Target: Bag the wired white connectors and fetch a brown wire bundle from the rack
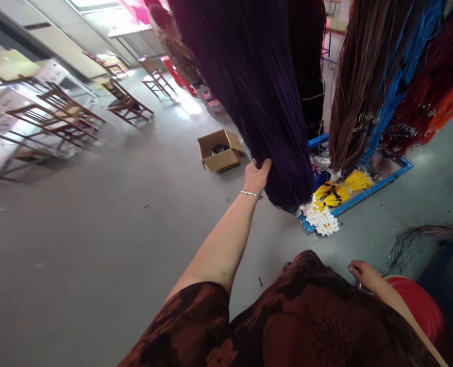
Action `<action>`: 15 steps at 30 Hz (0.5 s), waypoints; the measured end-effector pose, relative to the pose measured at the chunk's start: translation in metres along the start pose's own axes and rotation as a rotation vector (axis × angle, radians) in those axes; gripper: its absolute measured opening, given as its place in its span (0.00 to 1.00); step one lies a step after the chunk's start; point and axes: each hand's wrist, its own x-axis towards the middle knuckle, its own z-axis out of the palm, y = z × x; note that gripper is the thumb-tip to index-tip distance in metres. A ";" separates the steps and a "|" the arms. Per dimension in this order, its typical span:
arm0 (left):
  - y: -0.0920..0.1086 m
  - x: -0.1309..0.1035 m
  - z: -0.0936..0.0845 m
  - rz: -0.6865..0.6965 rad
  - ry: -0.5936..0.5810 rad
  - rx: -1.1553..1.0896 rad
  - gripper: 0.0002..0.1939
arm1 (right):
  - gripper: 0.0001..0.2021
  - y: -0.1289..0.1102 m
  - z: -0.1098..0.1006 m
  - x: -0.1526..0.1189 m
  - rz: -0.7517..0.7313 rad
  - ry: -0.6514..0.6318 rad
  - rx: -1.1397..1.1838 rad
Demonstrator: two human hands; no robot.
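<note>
A thick bundle of dark purple wires (264,102) hangs in front of me, its lower end gathered above small white connector-like ends (323,219). At its left side, near the bottom, my left hand (257,176) grips it, thumb in front and the other fingers hidden behind. A bracelet circles that wrist. Low on the right, my right hand (364,275) hangs beside a red round stool (417,306), its fingers loosely curled and nothing visible in them. Yellow wire bundles (341,191) lie just right of the purple bundle's foot.
Brown wires (352,92), blue wires (402,86) and red wires (425,102) hang to the right above a blue metal frame (375,193). An open cardboard box (220,160) sits on the floor. Wooden chairs (125,99) stand farther left. Loose dark wires (413,239) stick out at right.
</note>
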 end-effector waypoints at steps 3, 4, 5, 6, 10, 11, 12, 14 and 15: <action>0.007 0.001 -0.001 -0.030 -0.026 0.023 0.23 | 0.22 -0.023 -0.032 0.004 -0.086 0.094 0.078; 0.010 0.000 -0.002 -0.044 -0.037 0.025 0.21 | 0.23 -0.035 -0.048 0.007 -0.110 0.154 0.123; 0.013 -0.001 -0.003 -0.055 -0.054 0.021 0.19 | 0.23 -0.049 -0.065 0.010 -0.132 0.227 0.168; 0.017 -0.003 -0.004 -0.055 -0.069 0.006 0.18 | 0.23 -0.065 -0.085 0.013 -0.155 0.308 0.202; 0.029 -0.017 -0.011 -0.027 -0.128 -0.057 0.20 | 0.24 -0.151 -0.163 0.034 -0.336 0.574 0.272; 0.031 -0.023 -0.013 -0.028 -0.145 -0.069 0.21 | 0.26 -0.175 -0.179 0.042 -0.386 0.617 0.300; 0.032 -0.028 -0.014 -0.025 -0.164 -0.085 0.21 | 0.28 -0.197 -0.192 0.052 -0.433 0.658 0.331; 0.032 -0.042 -0.015 0.005 -0.202 -0.128 0.23 | 0.31 -0.238 -0.209 0.077 -0.511 0.771 0.366; 0.029 -0.049 -0.016 0.033 -0.216 -0.156 0.25 | 0.33 -0.256 -0.213 0.090 -0.543 0.831 0.363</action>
